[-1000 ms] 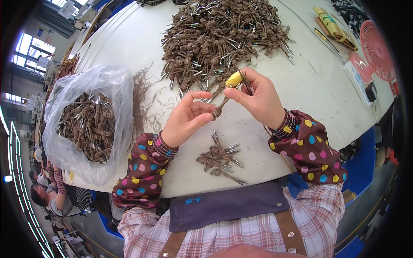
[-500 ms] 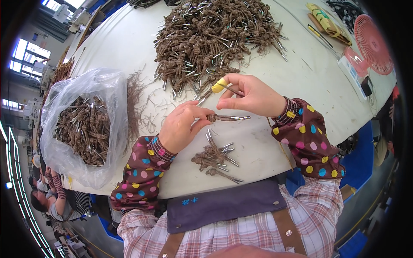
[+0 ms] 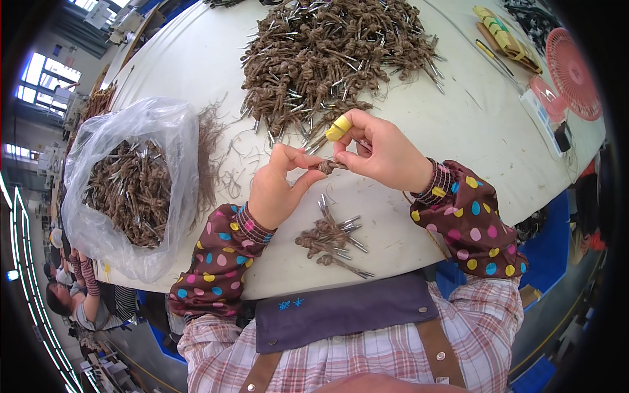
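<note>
My left hand (image 3: pixel 280 187) pinches a knotted brown cord (image 3: pixel 327 167) between thumb and fingers. Opposite it, my right hand (image 3: pixel 385 149) grips the other side of the same knot, a band of yellow tape (image 3: pixel 338 128) round its index finger. A slim dark metal tool sits inside that right hand, mostly hidden by the fingers. Below both hands, a small bunch of knotted cords with silvery metal tips (image 3: pixel 325 237) lies on the white table (image 3: pixel 400 229). Beyond them rises a large heap of similar knotted cords (image 3: pixel 314 59).
On the left stands a clear plastic bag (image 3: pixel 180 141) filled with more knotted cords. Loose brown threads (image 3: pixel 209 154) lie beside it. A pink fan (image 3: pixel 571 72), a white power strip (image 3: pixel 544 121) and a yellow-wrapped bundle (image 3: pixel 504 36) occupy the right. People sit at the far left.
My right hand has come down onto the cord, where it was apart before. The cord's metal-tipped end, which stuck out to the right, is now hidden behind my right fingers.
</note>
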Motion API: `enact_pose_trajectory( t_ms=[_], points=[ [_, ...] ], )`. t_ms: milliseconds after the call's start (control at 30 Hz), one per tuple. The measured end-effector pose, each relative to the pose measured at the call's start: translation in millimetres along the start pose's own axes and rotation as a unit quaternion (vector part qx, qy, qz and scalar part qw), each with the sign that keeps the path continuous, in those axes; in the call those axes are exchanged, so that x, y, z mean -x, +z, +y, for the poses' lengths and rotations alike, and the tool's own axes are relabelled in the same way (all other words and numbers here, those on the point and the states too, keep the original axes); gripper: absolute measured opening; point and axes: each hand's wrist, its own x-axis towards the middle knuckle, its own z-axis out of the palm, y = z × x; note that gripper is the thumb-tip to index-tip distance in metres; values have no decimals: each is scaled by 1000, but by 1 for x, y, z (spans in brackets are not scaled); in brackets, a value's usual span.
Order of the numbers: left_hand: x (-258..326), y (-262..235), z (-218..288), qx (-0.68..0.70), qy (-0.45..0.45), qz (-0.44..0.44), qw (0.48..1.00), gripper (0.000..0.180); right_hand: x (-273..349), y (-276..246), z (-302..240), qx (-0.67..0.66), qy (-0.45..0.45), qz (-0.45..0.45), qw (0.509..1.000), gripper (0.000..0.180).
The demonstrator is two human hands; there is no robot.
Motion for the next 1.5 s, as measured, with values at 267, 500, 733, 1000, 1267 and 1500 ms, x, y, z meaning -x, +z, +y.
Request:
enact_pose_trajectory(
  t_ms=[267,500,733,1000,1267,1500],
  points=[
    [1,1,-6,372,-136,-8,918,28,-4,-6,-1,-424,243,-110,865,22],
    [0,-1,-18,269,-136,34,953,24,-2,-16,-14,-456,209,-77,861,21],
    [-5,-3,-17,362,-211,5,908,20,3,-1,-10,9,-106,111,988,23],
    [-2,1,-6,332,-205,-40,920,18,6,9,4,338,-267,104,896,32],
    [2,0,-10,324,-223,-47,918,21,9,18,0,386,-256,50,885,28],
    [-2,-6,9,73,-126,-115,983,26,2,3,15,-55,37,-79,995,23]
  ],
)
